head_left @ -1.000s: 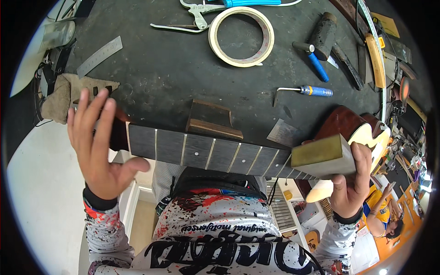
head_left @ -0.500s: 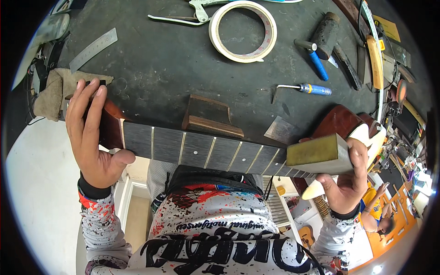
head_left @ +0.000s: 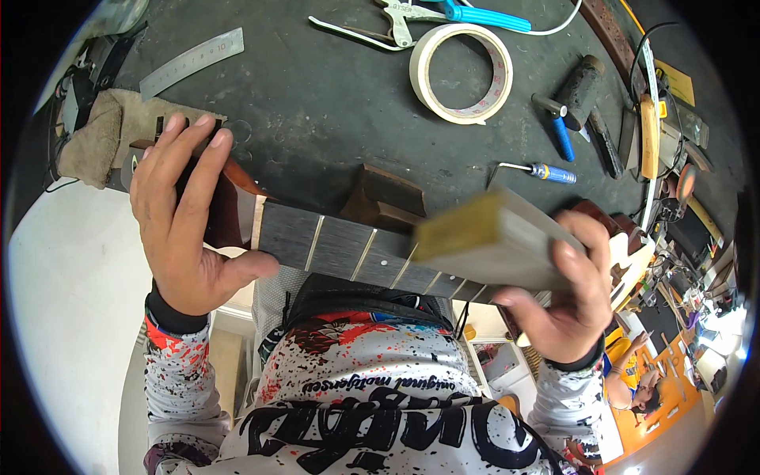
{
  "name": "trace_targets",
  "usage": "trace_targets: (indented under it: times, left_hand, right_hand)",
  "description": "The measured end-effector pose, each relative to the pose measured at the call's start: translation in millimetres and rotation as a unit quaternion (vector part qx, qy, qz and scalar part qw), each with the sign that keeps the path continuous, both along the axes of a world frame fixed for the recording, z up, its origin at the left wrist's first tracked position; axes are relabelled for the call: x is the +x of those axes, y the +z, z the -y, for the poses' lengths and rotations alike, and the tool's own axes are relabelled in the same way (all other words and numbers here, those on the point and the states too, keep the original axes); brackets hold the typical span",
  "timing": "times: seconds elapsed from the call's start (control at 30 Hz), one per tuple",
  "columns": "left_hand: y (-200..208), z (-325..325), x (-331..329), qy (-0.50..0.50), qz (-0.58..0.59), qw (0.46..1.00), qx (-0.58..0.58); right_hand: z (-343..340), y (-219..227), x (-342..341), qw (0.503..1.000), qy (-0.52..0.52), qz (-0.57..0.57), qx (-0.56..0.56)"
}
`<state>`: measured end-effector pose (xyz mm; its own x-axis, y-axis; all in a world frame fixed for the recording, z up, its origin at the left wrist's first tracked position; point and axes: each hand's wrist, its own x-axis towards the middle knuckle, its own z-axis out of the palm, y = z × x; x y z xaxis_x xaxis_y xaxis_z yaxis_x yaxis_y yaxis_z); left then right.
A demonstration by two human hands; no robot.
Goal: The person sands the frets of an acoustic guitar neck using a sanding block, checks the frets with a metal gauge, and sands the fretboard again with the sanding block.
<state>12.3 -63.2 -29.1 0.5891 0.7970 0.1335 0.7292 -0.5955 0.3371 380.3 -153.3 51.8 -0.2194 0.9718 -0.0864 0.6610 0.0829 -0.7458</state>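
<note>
A guitar lies across the bench in front of me, its black fretboard [head_left: 348, 248] facing up with metal frets and pale dots. My left hand [head_left: 190, 237] rests over the reddish-brown headstock [head_left: 232, 212], fingers along the far side and thumb at the near edge, holding it. In my right hand [head_left: 574, 305] is a long grey block [head_left: 526, 241] with a yellowish end, gripped between fingers and thumb. The block is over the fretboard and smeared by motion; whether it touches the frets I cannot tell. Behind the neck stands a dark wooden support [head_left: 388, 194].
On the dark bench lie a steel ruler [head_left: 192, 63], masking tape [head_left: 462, 74], a capo-like clamp [head_left: 398, 22], a black mallet [head_left: 583, 89], a blue-handled hammer [head_left: 564, 138] and a hex screwdriver [head_left: 552, 172]. A cloth [head_left: 93, 141] sits by the headstock. Another person [head_left: 631, 372] works at the right.
My right hand has moved the block leftward along the fretboard, and it now blurs. My left hand keeps its place on the headstock. The whole view has shifted slightly.
</note>
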Motion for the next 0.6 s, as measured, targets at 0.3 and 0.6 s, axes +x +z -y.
trace_targets:
  times: [0.3, 0.6]
  left_hand:
    - [1.2, 0.4, -2.1, 0.003, 0.002, 1.0, 0.006]
    - [-4.9, 0.6, 1.5, 0.009, 0.013, 1.0, 0.004]
  right_hand:
    - [9.0, 3.9, 17.2, 1.0, -0.007, 0.027, -0.001]
    - [-42.8, -12.7, -28.6, 0.994, 0.097, -0.005, 0.048]
